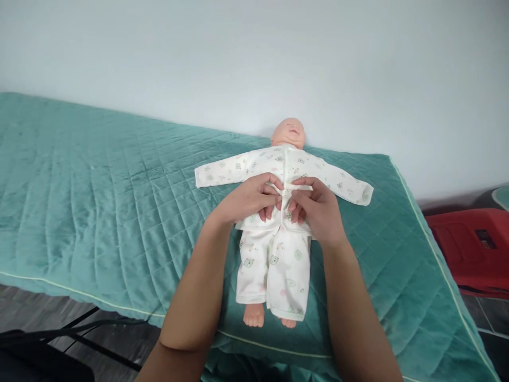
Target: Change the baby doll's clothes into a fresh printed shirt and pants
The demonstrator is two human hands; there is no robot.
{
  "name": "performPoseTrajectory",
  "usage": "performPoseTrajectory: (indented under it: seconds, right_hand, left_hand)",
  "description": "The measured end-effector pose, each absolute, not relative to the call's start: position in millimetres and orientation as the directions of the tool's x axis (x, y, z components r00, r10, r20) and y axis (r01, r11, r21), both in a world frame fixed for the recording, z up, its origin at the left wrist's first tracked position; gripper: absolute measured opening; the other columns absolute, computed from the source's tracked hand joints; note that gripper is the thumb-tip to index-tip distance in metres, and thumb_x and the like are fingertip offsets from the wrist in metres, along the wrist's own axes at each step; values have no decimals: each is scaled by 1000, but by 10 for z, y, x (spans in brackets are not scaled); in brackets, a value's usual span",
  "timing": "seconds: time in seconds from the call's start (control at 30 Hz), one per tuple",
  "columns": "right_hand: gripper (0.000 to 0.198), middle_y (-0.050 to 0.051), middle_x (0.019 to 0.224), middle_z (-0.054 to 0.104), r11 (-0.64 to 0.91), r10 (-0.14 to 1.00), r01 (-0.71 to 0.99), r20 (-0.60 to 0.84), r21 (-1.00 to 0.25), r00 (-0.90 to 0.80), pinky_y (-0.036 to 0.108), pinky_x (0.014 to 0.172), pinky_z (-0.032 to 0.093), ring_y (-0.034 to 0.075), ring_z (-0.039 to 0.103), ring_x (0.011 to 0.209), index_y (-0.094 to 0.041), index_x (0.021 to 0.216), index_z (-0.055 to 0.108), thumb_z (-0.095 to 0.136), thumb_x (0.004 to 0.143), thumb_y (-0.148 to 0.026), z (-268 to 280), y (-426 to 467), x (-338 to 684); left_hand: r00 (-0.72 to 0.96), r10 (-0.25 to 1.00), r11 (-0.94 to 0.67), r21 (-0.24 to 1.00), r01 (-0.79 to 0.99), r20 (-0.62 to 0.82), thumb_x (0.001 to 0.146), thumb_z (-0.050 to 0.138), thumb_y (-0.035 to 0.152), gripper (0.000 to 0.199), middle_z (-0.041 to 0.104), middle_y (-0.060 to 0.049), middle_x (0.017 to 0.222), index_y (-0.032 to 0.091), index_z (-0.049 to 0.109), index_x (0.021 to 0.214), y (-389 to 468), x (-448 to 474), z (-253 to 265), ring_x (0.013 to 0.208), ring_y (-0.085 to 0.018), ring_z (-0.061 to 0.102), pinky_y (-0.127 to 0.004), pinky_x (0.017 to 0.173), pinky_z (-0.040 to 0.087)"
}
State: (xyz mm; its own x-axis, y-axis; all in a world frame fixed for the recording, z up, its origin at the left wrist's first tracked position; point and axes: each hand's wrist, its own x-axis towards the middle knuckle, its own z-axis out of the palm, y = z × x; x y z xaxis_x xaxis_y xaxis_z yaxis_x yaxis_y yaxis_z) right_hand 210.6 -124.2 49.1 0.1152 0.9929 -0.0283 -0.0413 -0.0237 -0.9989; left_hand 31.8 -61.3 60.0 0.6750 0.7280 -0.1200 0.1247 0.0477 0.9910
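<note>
A baby doll [289, 131] lies on its back, dressed in a white patterned shirt [260, 162] and matching trousers [251, 265]. The shirt's long sleeves spread out to both sides, and bare feet show below the trouser hems. Both hands are over the doll's belly, at the shirt's front opening. With fingers bent, my left hand [254, 199] pinches one front edge of the shirt. My right hand [316, 204] pinches the other edge close by, and a narrow white strip of cloth [300, 187] shows at its fingers. A small pale fastener [284, 192] appears between the fingertips.
A green quilted cover [119, 212] with light piping spreads under the doll, against a pale wall [199, 58]. To the right, beyond the cover's edge, is a red plastic object [469, 244]. Dark metal bars [95, 347] are at the lower left.
</note>
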Motion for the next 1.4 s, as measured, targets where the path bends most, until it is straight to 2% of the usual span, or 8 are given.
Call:
performPoseTrajectory:
  seconds: [0.1, 0.23, 0.33, 0.47, 0.63, 0.97, 1.27, 1.4]
  right_hand:
    - [12, -5, 65, 61, 157, 944, -83, 125, -984, 304, 24, 47, 42, 11, 55, 49, -25, 97, 59, 64, 88, -32, 458, -1225, 2143]
    - [7, 3, 96, 67, 319, 827, 51, 304, -946, 472, 31, 77, 53, 17, 65, 93, -25, 93, 61, 63, 87, -28, 364, -1170, 2180]
    - [17, 4, 122, 65, 331, 821, 219, 394, -918, 412, 41, 104, 47, 21, 58, 122, -27, 103, 61, 63, 87, -27, 286, -1139, 2178]
    - [34, 4, 143, 55, 329, 860, 442, 459, -834, 225, 50, 120, 33, 23, 47, 139, -30, 119, 58, 64, 85, -25, 221, -1130, 2165]
    - [46, 4, 155, 44, 358, 876, 544, 475, -759, 86, 54, 125, 26, 24, 32, 150, -32, 130, 52, 63, 86, -22, 206, -1134, 2212]
    - [63, -1, 166, 24, 307, 941, 572, 332, -761, -63, 58, 127, 18, 27, 13, 157, -38, 142, 43, 69, 85, -33, 277, -1159, 2294]
    - [48, -1, 163, 34, 355, 919, 463, 393, -812, -17, 55, 127, 20, 25, 25, 154, -37, 136, 51, 66, 90, -41, 224, -1122, 2316]
    - [38, 0, 161, 38, 354, 899, 446, 431, -822, 80, 52, 126, 25, 24, 30, 152, -35, 131, 57, 62, 93, -40, 184, -1110, 2277]
  left_hand:
    - [650, 749, 73, 992, 107, -125, 83, 60, 23, 28, 69, 0, 73, 21, 60, 111, -609, 311, 615, 49, -10, 60, -21, 46, 49]
    - [645, 750, 90, 989, 114, -143, 83, 58, 21, 24, 70, -1, 73, 20, 64, 106, -603, 317, 608, 50, -11, 61, -21, 45, 50]
    - [645, 750, 89, 989, 120, -146, 84, 56, 20, 16, 69, 0, 71, 20, 63, 98, -605, 322, 605, 49, -10, 61, -20, 46, 50]
    - [647, 749, 75, 988, 132, -144, 86, 56, 22, 19, 69, 0, 72, 20, 63, 102, -610, 326, 614, 50, -9, 61, -19, 46, 51]
    - [655, 745, 41, 988, 148, -129, 90, 54, 26, 36, 69, -1, 78, 23, 64, 124, -615, 321, 610, 53, -9, 62, -20, 49, 54]
    - [671, 731, 0, 984, 180, -123, 90, 52, 22, 23, 67, 0, 74, 21, 65, 110, -625, 333, 604, 50, -9, 61, -19, 46, 52]
    - [659, 749, 3, 996, 91, -63, 92, 55, 28, 17, 65, 1, 71, 21, 62, 106, -615, 352, 581, 47, -9, 60, -19, 43, 50]
    - [462, 882, -75, 996, -48, 89, 93, 53, 26, 16, 61, 3, 70, 21, 61, 105, -591, 426, 516, 49, -8, 59, -19, 46, 51]
